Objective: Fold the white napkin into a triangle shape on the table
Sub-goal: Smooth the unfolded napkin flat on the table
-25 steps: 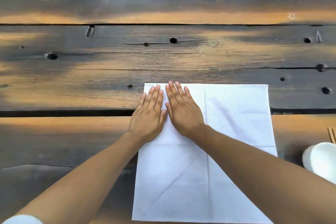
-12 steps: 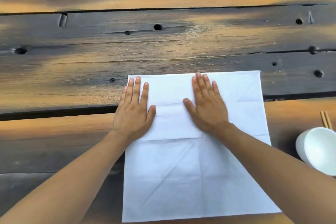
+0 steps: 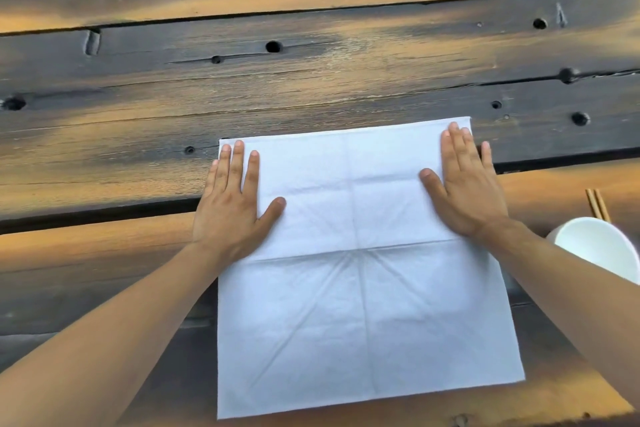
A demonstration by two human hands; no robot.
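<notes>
The square white paper napkin [image 3: 360,274] lies unfolded and flat on the dark weathered wooden plank table [image 3: 311,80], near the table's front edge, showing 1 vertical crease, 1 horizontal crease and diagonal creases. The left hand [image 3: 232,211] rests palm-down with straight fingers on the napkin's far-left corner area. The right hand [image 3: 467,187] rests likewise, flat and extended, on the far-right corner area. A round white cup [image 3: 602,250] stands right of the napkin, with wooden chopsticks [image 3: 596,204] just beyond it.
</notes>
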